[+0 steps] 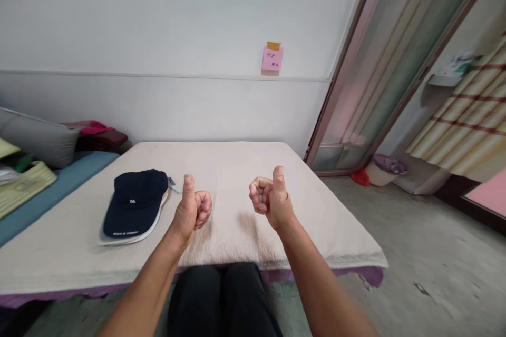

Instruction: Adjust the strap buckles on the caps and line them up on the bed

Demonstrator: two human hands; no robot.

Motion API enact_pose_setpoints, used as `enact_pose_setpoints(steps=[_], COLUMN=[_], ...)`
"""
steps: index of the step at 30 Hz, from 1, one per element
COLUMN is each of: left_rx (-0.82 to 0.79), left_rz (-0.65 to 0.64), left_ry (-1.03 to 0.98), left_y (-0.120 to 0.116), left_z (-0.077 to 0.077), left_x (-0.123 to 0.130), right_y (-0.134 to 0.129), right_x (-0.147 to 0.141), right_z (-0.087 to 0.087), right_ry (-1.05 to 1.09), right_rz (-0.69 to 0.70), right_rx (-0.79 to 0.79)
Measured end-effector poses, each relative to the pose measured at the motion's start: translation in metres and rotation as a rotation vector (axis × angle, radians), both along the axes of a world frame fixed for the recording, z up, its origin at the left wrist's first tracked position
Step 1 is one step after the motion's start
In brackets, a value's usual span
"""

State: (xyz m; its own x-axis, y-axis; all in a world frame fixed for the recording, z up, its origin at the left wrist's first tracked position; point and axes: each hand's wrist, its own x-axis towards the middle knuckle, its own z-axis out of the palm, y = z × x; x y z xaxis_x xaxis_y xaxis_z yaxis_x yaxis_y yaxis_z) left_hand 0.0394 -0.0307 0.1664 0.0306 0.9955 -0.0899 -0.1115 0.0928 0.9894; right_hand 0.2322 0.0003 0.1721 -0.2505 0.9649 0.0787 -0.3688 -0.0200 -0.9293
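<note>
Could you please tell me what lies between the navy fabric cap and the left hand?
The head view shows a small greyish item, too unclear to identify, on cream cloth.

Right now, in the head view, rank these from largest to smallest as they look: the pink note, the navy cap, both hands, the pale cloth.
1. Pale cloth
2. Navy cap
3. Left hand and right hand: too alike to rank apart
4. Pink note
</note>
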Motion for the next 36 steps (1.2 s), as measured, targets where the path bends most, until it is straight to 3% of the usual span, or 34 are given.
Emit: enact_pose_setpoints(steps=[11,14,17,21,24,27,29,32,36], left_rx=[0.006,0.020,0.020,-0.044,-0.112,-0.161,-0.179,-0.195,-0.200], left_rz=[0.012,0.033,0.146,0.294,0.405,0.578,0.699,0.853,0.918], left_ry=[0.028,0.049,0.151,0.230,0.294,0.400,0.503,0.706,0.988], left_y=[-0.005,-0.006,-0.005,-0.013,-0.025,-0.036,-0.039,-0.036,-0.019], left_z=[0.003,-0.005,-0.035,-0.099,-0.141,-0.165,-0.171,-0.168,-0.157], left_x=[-0.004,-0.004,-0.007,-0.024,-0.055,-0.104,-0.144,-0.200,-0.241], right_y=[-0.007,-0.006,-0.005,-0.016,-0.035,-0.048,-0.050,-0.046,-0.044], right_x=[-0.006,-0.010,-0.021,-0.047,-0.058,-0.059,-0.059,-0.062,-0.068], right_z=[0.005,-0.004,-0.040,-0.123,-0.175,-0.201,-0.206,-0.206,-0.205], right_ry=[-0.013,-0.043,-0.168,-0.470,-0.549,-0.673,-0.796,-0.944,-1.069], right_rz=[0.025,0.036,0.034,-0.101,-0.149,-0.172,-0.157,-0.112,-0.086], right_rx=[-0.001,0.010,0.015,0.035,0.041,0.201,0.320,0.369,0.402])
